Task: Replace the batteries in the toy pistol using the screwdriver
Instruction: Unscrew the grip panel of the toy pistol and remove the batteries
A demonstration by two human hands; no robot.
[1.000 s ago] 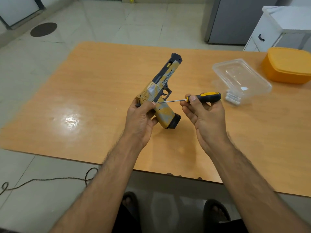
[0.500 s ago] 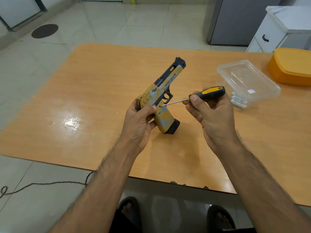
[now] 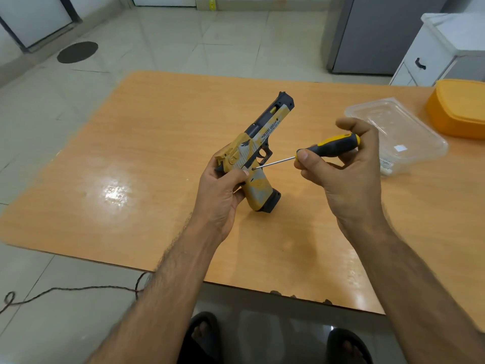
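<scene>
The left hand grips the pistol above the counter. The right hand grips the screwdriver, lying sideways, tip probably on 1 screw.

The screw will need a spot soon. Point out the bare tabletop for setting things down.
The widest bare stretch of the table lies left of the toy pistol, out to the left edge. A smaller patch lies between the right hand and the near edge. The far right is crowded: the clear container and the orange box.
</scene>
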